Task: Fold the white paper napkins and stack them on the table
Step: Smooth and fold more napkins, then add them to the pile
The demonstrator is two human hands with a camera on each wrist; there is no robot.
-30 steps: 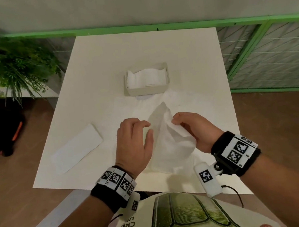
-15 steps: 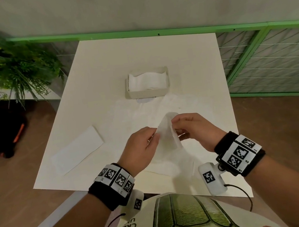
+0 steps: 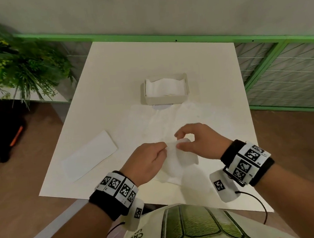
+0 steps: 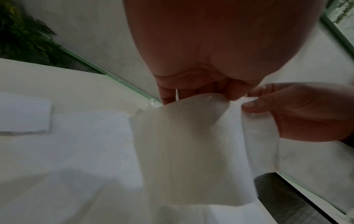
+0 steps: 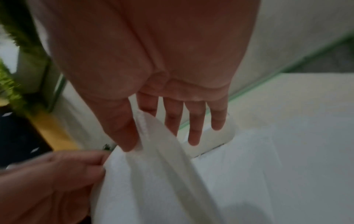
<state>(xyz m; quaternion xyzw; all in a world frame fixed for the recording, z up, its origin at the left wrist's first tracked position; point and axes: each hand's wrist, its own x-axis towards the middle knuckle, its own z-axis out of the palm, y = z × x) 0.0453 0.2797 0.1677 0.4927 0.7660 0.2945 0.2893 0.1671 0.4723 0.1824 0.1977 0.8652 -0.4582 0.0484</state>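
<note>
A white paper napkin (image 3: 176,161) hangs between both hands above the near part of the white table (image 3: 165,59). My left hand (image 3: 149,159) pinches its left top corner, with the sheet (image 4: 187,144) drooping below the fingers. My right hand (image 3: 196,141) pinches the other top edge between thumb and forefinger, the napkin (image 5: 162,151) trailing down from the thumb while the other fingers (image 5: 195,128) stay straight. One folded napkin (image 3: 90,155) lies flat at the table's left. A white holder (image 3: 165,98) with more napkins stands at mid table.
Spread white paper (image 3: 200,114) lies flat on the table under and beyond the hands. A green plant (image 3: 9,63) stands off the table's left, a green-framed mesh fence (image 3: 284,75) at the right. A dark bag (image 3: 1,132) sits on the floor at the left.
The napkin has been gathered smaller and its top edges brought close together. Both hands have shifted slightly towards me and lower, the right thumb and forefinger now pinching the sheet.
</note>
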